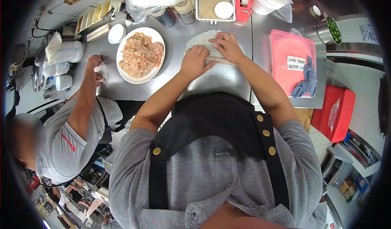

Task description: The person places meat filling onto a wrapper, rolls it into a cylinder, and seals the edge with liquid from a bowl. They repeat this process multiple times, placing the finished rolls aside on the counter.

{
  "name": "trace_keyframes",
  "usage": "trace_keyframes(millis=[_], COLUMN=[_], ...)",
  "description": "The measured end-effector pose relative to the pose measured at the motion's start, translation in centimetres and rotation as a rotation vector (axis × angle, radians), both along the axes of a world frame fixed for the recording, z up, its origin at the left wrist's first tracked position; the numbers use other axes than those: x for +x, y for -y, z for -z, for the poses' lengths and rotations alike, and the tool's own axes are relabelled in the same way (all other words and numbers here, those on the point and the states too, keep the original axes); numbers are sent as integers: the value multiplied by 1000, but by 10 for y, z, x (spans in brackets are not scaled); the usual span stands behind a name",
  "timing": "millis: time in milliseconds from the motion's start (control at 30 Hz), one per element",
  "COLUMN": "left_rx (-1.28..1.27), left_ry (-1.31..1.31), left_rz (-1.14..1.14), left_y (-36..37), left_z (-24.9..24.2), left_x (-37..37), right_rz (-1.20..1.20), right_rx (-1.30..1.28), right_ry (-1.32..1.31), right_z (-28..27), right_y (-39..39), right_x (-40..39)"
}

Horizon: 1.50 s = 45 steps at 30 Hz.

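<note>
A thin roll (220, 60) is touched by the left hand (196, 61) and right hand (229, 49), fingers bent; whether it is gripped cannot be told. Under them, a pale sheet (200, 39) is spread on the desk (176, 41).

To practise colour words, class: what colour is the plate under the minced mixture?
The plate is white; it shows best in the head view.
</note>
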<state>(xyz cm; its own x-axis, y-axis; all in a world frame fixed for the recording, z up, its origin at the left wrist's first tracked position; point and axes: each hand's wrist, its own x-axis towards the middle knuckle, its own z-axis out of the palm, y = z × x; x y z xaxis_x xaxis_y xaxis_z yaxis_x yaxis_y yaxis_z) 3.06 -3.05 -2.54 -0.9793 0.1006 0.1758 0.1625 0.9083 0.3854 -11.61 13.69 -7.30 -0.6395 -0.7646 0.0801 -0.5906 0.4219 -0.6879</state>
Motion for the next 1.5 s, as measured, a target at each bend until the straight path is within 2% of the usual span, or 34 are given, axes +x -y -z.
trace_keyframes(millis=[67, 167, 300, 433, 500, 600, 1067, 1233, 1300, 1333, 1400, 1500], left_rx=[23, 124, 241, 148, 167, 194, 230, 149, 181, 151, 204, 191], left_ry=[24, -51, -3, 7, 95, 138, 75, 93, 129, 150, 149, 165], left_rz=[-87, -29, -60, -69, 106, 180, 172, 249, 179, 232, 201, 239], left_y=[9, 17, 34, 15, 5, -11, -20, 0, 14, 18, 21, 22], left_z=[11, 12, 17, -6, -3, 9, 22, 4, 7, 7, 5, -2], left_x=[6, 17, 24, 3, -14, -29, -26, -23, -18, -16, -16, -18], right_rz=[7, 2, 35, 30, 80, 108, 66, 127, 33, 89, -13, 3], right_rx=[-23, -57, -64, 0, 54, 70, 12, 4, 11, -16, -30, -33], right_ry=[-29, -102, -157, -114, -56, -16, -87, -92, -26, -11, -40, -25], right_z=[2, 4, -15, -40, -37, -35, -27, -32, -23, -20, -15, -17], right_y=[-1, -5, -27, -45, -46, -47, -52, -62, -75, -77, -83, -85], right_x=[5, 9, 28, 52, 56, 55, 55, 52, 44, 44, 41, 40])
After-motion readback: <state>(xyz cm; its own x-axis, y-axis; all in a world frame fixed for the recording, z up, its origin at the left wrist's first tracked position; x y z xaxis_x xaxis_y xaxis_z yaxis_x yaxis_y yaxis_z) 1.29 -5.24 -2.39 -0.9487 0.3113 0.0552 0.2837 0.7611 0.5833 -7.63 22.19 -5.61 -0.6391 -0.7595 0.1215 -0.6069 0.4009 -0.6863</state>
